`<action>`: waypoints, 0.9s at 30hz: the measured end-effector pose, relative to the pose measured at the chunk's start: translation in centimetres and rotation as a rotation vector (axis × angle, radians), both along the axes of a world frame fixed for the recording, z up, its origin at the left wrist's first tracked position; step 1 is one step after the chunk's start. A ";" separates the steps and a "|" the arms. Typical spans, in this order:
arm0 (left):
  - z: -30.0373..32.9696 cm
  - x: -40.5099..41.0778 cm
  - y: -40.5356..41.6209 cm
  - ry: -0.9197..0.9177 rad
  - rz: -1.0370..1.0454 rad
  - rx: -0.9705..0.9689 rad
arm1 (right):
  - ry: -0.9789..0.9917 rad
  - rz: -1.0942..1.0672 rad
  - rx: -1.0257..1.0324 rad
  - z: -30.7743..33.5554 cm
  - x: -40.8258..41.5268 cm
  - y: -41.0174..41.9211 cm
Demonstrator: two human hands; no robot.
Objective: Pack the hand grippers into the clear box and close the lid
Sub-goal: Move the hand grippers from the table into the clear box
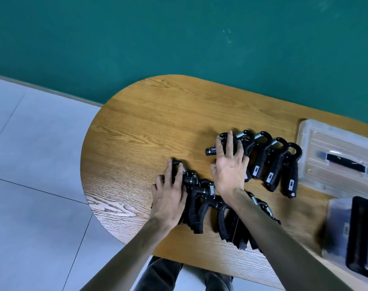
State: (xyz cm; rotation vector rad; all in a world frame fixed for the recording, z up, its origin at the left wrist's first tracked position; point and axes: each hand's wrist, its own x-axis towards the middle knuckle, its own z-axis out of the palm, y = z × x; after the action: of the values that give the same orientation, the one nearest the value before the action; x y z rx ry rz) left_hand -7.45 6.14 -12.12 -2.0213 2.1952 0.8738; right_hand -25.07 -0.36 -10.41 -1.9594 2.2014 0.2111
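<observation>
Several black hand grippers with steel springs lie on the wooden table (149,114) in two rows. My left hand (170,192) rests with spread fingers on the leftmost gripper of the near row (197,204). My right hand (229,162) lies flat with straight fingers on the leftmost gripper of the far row (271,162). The clear lid (334,156) with a black handle lies flat at the right edge. The clear box (355,234) stands at the lower right, blurred, with dark things inside.
The table's rounded end points left, with grey floor tiles (32,164) beyond it and a green wall (179,38) behind. My knees (179,276) show under the near table edge. Bare wood lies left of and behind the grippers.
</observation>
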 end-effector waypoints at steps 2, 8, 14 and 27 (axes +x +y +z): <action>0.6 -0.6 -0.2 0.012 0.024 -0.032 | -0.004 0.000 -0.017 1.1 -0.7 0.9; 4.4 -4.3 -1.0 -0.054 0.055 -0.104 | -0.004 -0.014 -0.076 5.6 -3.7 3.6; 9.3 -10.2 -0.1 -0.021 0.083 -0.192 | -0.012 -0.062 -0.146 11.7 -8.3 6.9; 18.6 -28.5 5.0 0.151 -0.022 -0.343 | -0.021 -0.233 -0.271 19.5 -23.8 15.7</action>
State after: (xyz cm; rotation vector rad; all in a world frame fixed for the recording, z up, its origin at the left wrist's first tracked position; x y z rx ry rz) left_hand -35.98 11.13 6.45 -2.1248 2.6007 0.7091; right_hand -48.89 15.34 9.14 -1.7917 2.5309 -0.1484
